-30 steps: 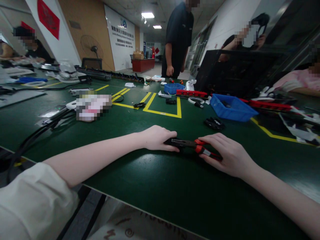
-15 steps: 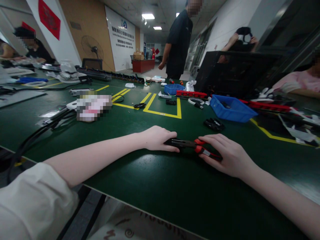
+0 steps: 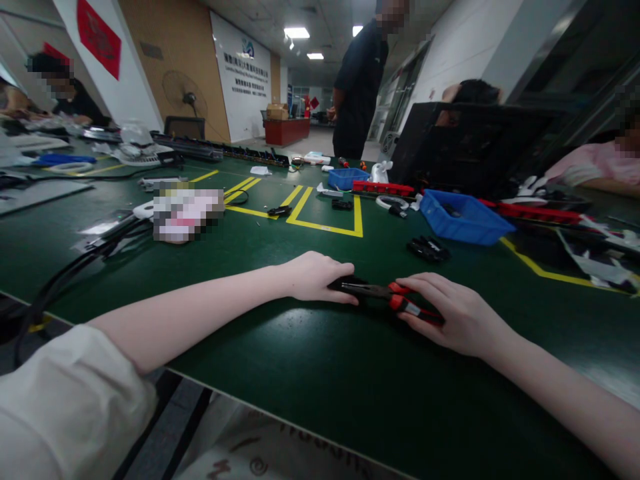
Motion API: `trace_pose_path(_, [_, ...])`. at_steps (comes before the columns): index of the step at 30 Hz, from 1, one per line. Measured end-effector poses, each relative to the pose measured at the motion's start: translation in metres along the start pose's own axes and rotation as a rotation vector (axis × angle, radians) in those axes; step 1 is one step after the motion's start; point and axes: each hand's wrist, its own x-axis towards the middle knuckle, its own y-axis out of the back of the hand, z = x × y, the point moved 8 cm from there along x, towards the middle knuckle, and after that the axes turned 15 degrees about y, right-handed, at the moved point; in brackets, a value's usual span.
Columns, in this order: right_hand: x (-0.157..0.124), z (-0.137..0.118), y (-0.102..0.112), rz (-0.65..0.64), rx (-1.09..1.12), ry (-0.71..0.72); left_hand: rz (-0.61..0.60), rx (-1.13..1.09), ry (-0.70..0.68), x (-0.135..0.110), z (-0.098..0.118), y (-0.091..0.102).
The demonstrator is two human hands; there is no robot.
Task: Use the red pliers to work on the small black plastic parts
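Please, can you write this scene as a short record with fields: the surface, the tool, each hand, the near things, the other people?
Surface: green table with yellow tape lines
Tool: pliers with red handles, low on the table between both hands
Left hand: curled at the dark nose end; what it grips is hidden
Right hand: fingers closed over the red handles
Nearby: black parts beyond the right hand, large blue bin behind them, small blue bin farther back
People: one person standing at the far side

Blue bin (image 3: pixel 463 217), black crate (image 3: pixel 475 143) behind it, yellow tape lines (image 3: pixel 325 227), standing fan (image 3: pixel 183 93)
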Motion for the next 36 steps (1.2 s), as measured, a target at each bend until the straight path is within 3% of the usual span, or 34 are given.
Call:
trace_pose_path(14, [0.001,-0.005,0.005,-0.012,-0.016,-0.068,0.011,-0.028,-0.001,0.0,-0.002,0.0])
trace_pose_path(26, [0.001,0.0,-0.005,-0.059,-0.014,-0.095,-0.024,0.032,0.006,0.002,0.0,-0.002])
trace_pose_path(36, [-0.002,0.002,-0.003,-0.02,-0.046,-0.102,-0.001,0.027,-0.019,0.002,0.002,-0.001])
